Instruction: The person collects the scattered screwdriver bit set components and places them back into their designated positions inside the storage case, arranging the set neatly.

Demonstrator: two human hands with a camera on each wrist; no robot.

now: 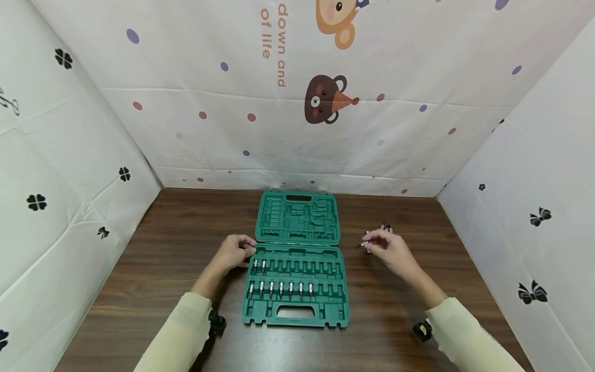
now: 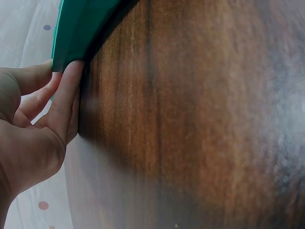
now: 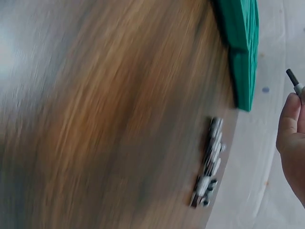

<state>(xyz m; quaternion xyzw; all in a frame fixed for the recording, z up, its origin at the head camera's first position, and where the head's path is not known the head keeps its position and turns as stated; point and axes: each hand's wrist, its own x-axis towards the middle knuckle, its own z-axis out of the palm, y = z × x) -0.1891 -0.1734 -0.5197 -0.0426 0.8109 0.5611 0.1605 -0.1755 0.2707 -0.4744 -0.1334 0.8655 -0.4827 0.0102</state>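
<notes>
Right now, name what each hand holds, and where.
Right hand: a socket bit, by its silvery end. Left hand: the green case, by its left edge.

Grn case, silver bits, brn wood-grain table, wht backdrop w/ dots

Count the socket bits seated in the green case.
9: two upper-row bits at the left end, seven lower-row bits running from the left end. No seated bit looks hidden.

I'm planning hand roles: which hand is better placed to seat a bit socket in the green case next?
Likely the right hand: it pinches a bit socket beside the green case, near loose sockets, while the left hand holds the case's left edge.
</notes>
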